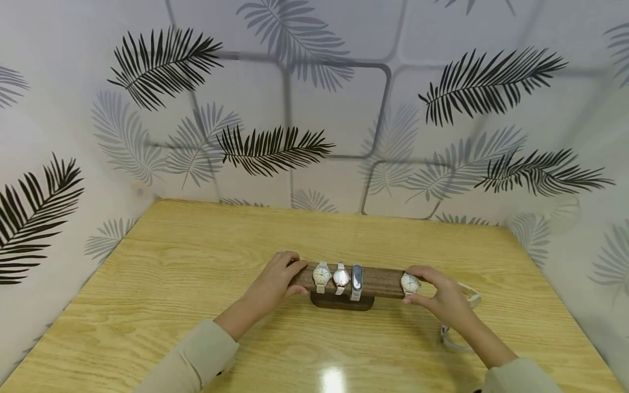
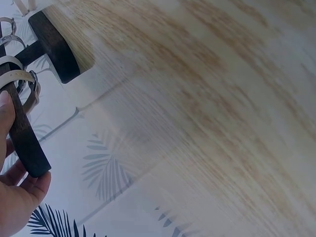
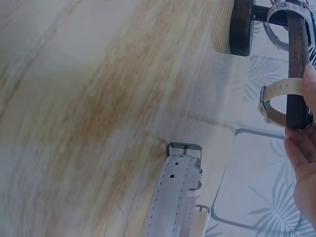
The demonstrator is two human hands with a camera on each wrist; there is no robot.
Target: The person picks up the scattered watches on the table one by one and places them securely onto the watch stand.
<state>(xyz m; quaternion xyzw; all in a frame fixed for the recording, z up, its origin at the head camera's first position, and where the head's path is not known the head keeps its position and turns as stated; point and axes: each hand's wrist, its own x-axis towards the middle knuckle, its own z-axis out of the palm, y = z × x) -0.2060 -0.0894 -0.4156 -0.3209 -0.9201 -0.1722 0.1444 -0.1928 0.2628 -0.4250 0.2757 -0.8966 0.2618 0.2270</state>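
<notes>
A dark wooden watch stand [image 1: 380, 282] with a crossbar and flat base stands on the table. My left hand [image 1: 274, 279] grips the bar's left end, thumb in front and fingers behind. Beside it, a cream-strapped wristwatch [image 1: 321, 275], a white-strapped wristwatch [image 1: 341, 278] and a smart band [image 1: 357, 278] sit around the bar. At the right end, my right hand [image 1: 442, 297] pinches another wristwatch [image 1: 410, 283], which loops round the bar. Its buckled cream strap [image 3: 285, 87] hangs below the bar in the right wrist view.
To the right of the stand, partly behind my right hand, lie a pale strap [image 1: 473, 298] and a white buckled strap [image 1: 452, 344] on the wooden table [image 1: 206, 234]. A leaf-patterned wall [image 1: 334, 180] borders the table's back and sides.
</notes>
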